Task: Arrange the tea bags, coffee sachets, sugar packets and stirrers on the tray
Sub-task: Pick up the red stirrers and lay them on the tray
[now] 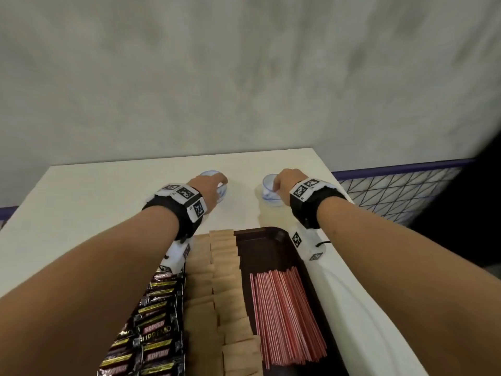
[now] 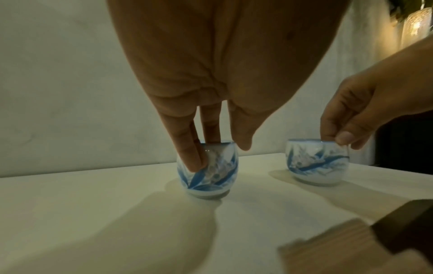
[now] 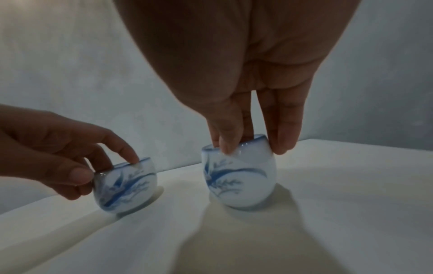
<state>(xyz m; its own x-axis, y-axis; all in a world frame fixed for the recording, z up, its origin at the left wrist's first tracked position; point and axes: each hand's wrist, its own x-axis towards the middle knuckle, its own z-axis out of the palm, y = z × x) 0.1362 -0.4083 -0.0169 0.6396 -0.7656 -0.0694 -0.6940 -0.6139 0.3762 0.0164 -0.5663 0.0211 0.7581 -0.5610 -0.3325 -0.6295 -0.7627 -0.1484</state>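
Note:
Two small white cups with blue leaf painting stand on the white table (image 1: 95,202), beyond the tray. My left hand (image 1: 208,188) pinches the rim of the left cup (image 2: 218,176) from above. My right hand (image 1: 287,183) pinches the rim of the right cup (image 3: 239,181), which leans slightly. The dark brown tray (image 1: 260,240) lies below my wrists. It holds black coffee sachets (image 1: 154,321) on the left, rows of brown paper packets (image 1: 217,280) in the middle and a bundle of red stirrers (image 1: 287,316) on the right.
A grey wall (image 1: 244,77) rises just behind the table's far edge. A wire mesh panel with a purple rim (image 1: 393,191) stands off the table's right side. Bare tabletop stretches left of the cups.

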